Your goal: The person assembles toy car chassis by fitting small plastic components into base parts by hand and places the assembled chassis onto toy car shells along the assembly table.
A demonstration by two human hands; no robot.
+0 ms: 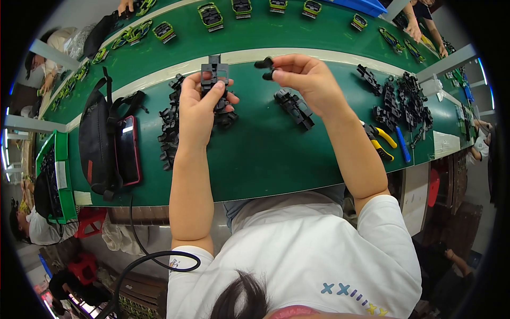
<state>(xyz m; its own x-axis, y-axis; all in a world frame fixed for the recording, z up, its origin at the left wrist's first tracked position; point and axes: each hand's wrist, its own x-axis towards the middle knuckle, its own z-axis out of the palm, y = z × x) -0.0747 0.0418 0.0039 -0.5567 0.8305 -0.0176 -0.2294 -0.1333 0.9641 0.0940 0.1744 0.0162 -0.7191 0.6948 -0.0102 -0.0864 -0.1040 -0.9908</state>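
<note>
My left hand (201, 101) is closed round a black plastic frame part (214, 68), its thumb across the front and the part's top end pointing away from me. To the right, my right hand (305, 80) pinches a small dark plastic piece (264, 65) between thumb and fingertips; the two pieces are apart. Below that hand, a black plastic assembly (295, 109) lies on the green table. Beside and partly behind my left arm stretches a row of similar black parts (170, 125), some of them hidden by the hand and forearm.
At right lie a pile of black parts (404, 101), yellow-handled pliers (383, 143) and a blue-handled tool (403, 144). A black bag (95, 138) and a red-edged phone (128, 151) sit at left. Beyond, a green conveyor (186, 45) carries several green-and-black units; other people work around it.
</note>
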